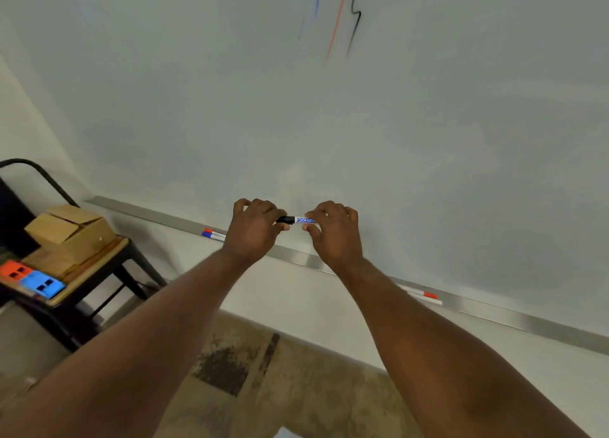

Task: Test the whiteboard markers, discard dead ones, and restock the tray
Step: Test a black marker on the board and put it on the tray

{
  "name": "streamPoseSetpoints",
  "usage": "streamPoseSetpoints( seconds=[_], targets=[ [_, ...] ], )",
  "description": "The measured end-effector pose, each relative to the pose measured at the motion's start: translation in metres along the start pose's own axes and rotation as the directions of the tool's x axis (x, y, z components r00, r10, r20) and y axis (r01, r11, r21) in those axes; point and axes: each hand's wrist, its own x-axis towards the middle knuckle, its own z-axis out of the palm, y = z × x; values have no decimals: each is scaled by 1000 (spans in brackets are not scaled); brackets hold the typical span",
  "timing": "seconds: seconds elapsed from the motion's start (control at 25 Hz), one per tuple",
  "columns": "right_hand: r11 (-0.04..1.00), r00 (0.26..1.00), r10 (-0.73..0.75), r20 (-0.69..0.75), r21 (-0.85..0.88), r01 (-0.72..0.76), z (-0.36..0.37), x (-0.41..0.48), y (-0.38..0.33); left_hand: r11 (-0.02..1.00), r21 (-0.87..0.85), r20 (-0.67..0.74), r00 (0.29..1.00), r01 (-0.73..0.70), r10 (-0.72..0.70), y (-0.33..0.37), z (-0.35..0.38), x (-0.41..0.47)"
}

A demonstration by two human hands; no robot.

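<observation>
While the left hand [255,230] pinches the black cap [286,220] and the right hand [333,231] pinches the other end, the whiteboard marker [304,220] sits between them, just above the tray [296,259]. Yank unevenly and it probably slips to the floor [296,388].

The marker [298,220] I hold is smooth plastic, its printed barrel slightly glossy. The whiteboard [395,124] beyond is smooth with a dull sheen. Its tray [298,259] is brushed metal. At left, a cardboard box [71,228] looks matt; the near floor [296,388] is rough and mottled.
</observation>
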Motion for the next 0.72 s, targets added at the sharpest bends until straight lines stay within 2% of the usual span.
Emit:
streamPoseSetpoints(
  seconds=[0.4,0.56,0.72],
  targets=[
    [999,993,26,119,25,-30,60,-11,-20,999,37,129,991,30,-34,-48,28,-27],
    [994,975,87,202,50,-100,100,1,-28,999,31,153,987,40,-44,-93,50,-23],
    [985,961,155,227,34,-167,149,18,-36,999,-21,179,983,30,-26,-147,82,-17]
  ],
)
